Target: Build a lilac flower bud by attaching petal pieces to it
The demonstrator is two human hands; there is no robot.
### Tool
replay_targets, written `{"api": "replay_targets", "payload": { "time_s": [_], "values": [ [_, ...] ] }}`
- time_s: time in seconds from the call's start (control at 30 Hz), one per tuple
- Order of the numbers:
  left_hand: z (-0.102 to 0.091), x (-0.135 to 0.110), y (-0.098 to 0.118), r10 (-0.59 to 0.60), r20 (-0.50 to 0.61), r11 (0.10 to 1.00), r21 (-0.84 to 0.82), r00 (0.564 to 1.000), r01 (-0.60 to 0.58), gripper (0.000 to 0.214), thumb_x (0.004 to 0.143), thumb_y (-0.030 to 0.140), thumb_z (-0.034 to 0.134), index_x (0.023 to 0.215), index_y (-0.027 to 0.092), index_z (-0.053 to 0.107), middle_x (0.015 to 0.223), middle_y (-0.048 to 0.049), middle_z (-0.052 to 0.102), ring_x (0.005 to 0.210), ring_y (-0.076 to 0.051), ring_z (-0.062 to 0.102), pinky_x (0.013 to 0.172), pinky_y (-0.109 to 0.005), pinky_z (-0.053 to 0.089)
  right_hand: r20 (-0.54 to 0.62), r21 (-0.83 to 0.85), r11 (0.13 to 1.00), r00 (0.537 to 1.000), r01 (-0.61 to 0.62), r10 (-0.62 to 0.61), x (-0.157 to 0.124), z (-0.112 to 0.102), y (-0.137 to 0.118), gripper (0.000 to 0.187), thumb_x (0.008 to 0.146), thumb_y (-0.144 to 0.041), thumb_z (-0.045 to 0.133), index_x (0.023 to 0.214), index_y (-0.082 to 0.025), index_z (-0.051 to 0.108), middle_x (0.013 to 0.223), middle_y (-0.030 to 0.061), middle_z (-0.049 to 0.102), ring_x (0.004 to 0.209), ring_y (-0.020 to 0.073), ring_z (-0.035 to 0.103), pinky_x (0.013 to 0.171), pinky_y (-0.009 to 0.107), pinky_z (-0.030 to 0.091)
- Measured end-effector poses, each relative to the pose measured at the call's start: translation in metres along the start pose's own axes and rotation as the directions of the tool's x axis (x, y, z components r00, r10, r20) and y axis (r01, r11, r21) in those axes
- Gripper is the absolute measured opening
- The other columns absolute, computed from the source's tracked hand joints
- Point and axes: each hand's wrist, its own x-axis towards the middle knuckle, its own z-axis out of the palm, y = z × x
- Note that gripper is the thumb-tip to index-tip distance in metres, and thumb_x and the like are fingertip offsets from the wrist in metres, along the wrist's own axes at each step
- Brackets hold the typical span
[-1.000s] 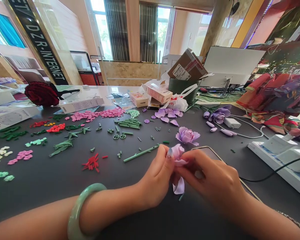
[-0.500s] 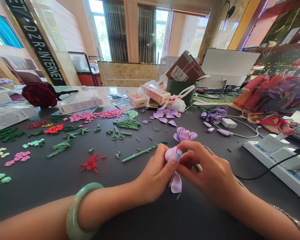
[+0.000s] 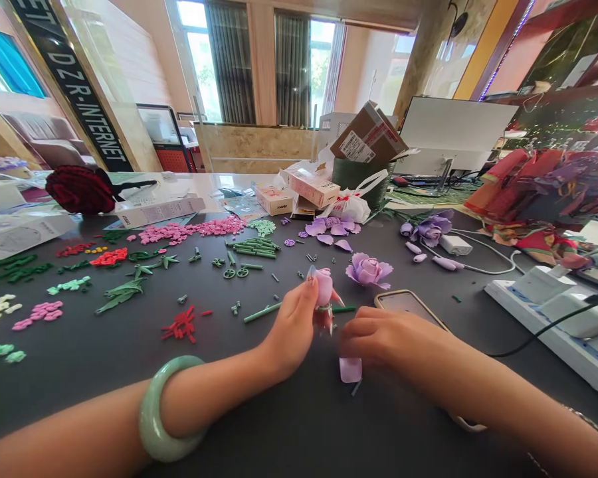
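Between its fingers, my left hand (image 3: 295, 322) holds a pale purple flower bud (image 3: 323, 285) upright above the dark table. Down and to the right, my right hand (image 3: 379, 335) reaches over a loose lilac petal (image 3: 350, 370) on the tabletop; its fingertips are blurred and partly hidden, so whether they grip the petal does not show. A thin grey-green rod (image 3: 357, 388) lies just below the petal. Behind the hands sits an open purple flower (image 3: 369, 271). A green stem (image 3: 262, 313) lies left of the bud, partly behind my left hand.
Sorted heaps of small parts cover the left side, among them pink pieces (image 3: 214, 226), red pieces (image 3: 180, 324) and green rods (image 3: 253, 247). A phone (image 3: 411, 305) lies behind my right hand. To the right are a power strip (image 3: 543, 312) and cables. Boxes (image 3: 311, 184) stand at the back.
My right hand has left the bud and moved down to the loose petal. My left hand has shifted slightly left and turned the bud upright. The phone shows more.
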Motion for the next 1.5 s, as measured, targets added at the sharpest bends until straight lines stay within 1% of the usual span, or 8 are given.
{"api": "replay_targets", "payload": {
  "time_s": [0.1, 0.3, 0.43, 0.6, 0.7, 0.87, 1.1, 1.5],
  "values": [
    [0.001, -0.001, 0.002, 0.003, 0.004, 1.0, -0.016, 1.0, -0.003, 0.063, 0.079, 0.074, 0.045, 0.076, 0.014, 0.06, 0.062, 0.0016, 0.049, 0.056, -0.011, 0.045, 0.056, -0.026, 0.038, 0.055, -0.003, 0.998, 0.997, 0.061, -0.061, 0.002, 0.005, 0.0, 0.019, 0.079, -0.003, 0.066, 0.075, -0.022, 0.067, 0.08, -0.0018, 0.068, 0.077, 0.017, 0.063, 0.067, 0.027, 0.045],
    [0.0, 0.001, -0.002, -0.018, -0.016, 0.991, -0.13, 1.0, 0.016, 0.055, 0.079, 0.068, 0.055, 0.092, 0.015, 0.059, 0.066, 0.0033, 0.05, 0.056, -0.011, 0.048, 0.055, -0.025, 0.04, 0.006, -0.081, 0.993, 0.997, 0.083, -0.083, 0.003, 0.007, -0.002, 0.019, 0.079, -0.001, 0.064, 0.076, -0.018, 0.07, 0.077, 0.0014, 0.068, 0.071, 0.0175, 0.064, 0.065, 0.028, 0.047],
    [-0.001, 0.002, -0.005, -0.005, -0.01, 0.975, -0.222, 1.0, 0.002, 0.048, 0.08, 0.063, 0.059, 0.087, 0.016, 0.054, 0.067, 0.0028, 0.054, 0.057, -0.011, 0.051, 0.055, -0.025, 0.043, -0.128, 0.016, 0.999, 0.991, -0.041, 0.043, -0.001, 0.002, 0.001, 0.021, 0.078, 0.001, 0.056, 0.077, -0.018, 0.067, 0.077, 0.0019, 0.068, 0.072, 0.0166, 0.064, 0.065, 0.027, 0.048],
    [0.0, 0.001, -0.003, -0.019, 0.012, 0.978, -0.209, 1.0, 0.021, 0.038, 0.091, 0.05, 0.049, 0.085, 0.013, 0.056, 0.067, 0.0004, 0.055, 0.056, -0.01, 0.052, 0.055, -0.024, 0.042, -0.382, 0.231, 0.962, 0.895, -0.148, 0.23, -0.004, -0.008, 0.001, 0.019, 0.074, -0.002, 0.052, 0.074, -0.019, 0.06, 0.08, -0.0003, 0.07, 0.068, 0.0126, 0.063, 0.064, 0.023, 0.048],
    [0.001, 0.001, -0.001, -0.019, 0.007, 0.989, -0.149, 1.0, 0.02, 0.038, 0.093, 0.049, 0.045, 0.084, 0.014, 0.056, 0.064, 0.0011, 0.053, 0.052, -0.009, 0.048, 0.05, -0.023, 0.038, -0.411, 0.362, 0.921, 0.862, -0.146, 0.298, -0.003, -0.011, -0.002, 0.013, 0.077, -0.009, 0.056, 0.07, -0.02, 0.058, 0.077, -0.0018, 0.071, 0.064, 0.0103, 0.061, 0.06, 0.02, 0.046],
    [0.002, -0.003, 0.0, 0.014, -0.002, 0.999, -0.038, 1.0, -0.014, 0.046, 0.087, 0.06, 0.046, 0.083, 0.015, 0.055, 0.059, 0.0036, 0.048, 0.048, -0.009, 0.042, 0.046, -0.022, 0.036, -0.388, 0.516, 0.848, 0.849, -0.123, 0.36, -0.002, -0.006, -0.009, 0.011, 0.082, -0.02, 0.063, 0.071, -0.02, 0.061, 0.075, -0.0022, 0.071, 0.062, 0.0092, 0.056, 0.056, 0.019, 0.042],
    [0.004, -0.009, 0.006, -0.007, -0.002, 0.997, 0.08, 1.0, 0.007, 0.055, 0.08, 0.074, 0.041, 0.079, 0.019, 0.048, 0.055, 0.0054, 0.044, 0.043, -0.009, 0.038, 0.04, -0.022, 0.031, -0.408, 0.41, 0.905, 0.863, -0.118, 0.297, -0.002, 0.003, -0.01, 0.01, 0.084, -0.024, 0.064, 0.076, -0.019, 0.066, 0.072, -0.002, 0.07, 0.061, 0.0103, 0.058, 0.055, 0.02, 0.041],
    [0.008, -0.015, 0.006, 0.013, -0.071, 0.997, 0.079, 0.997, -0.008, 0.048, 0.082, 0.066, 0.044, 0.068, 0.02, 0.046, 0.055, 0.0049, 0.042, 0.048, -0.01, 0.036, 0.044, -0.022, 0.032, -0.508, 0.308, 0.951, 0.851, 0.039, 0.13, 0.001, 0.006, -0.016, 0.012, 0.086, -0.015, 0.062, 0.075, -0.018, 0.06, 0.075, -0.0003, 0.072, 0.064, 0.0091, 0.064, 0.059, 0.016, 0.047]
  ]
}}
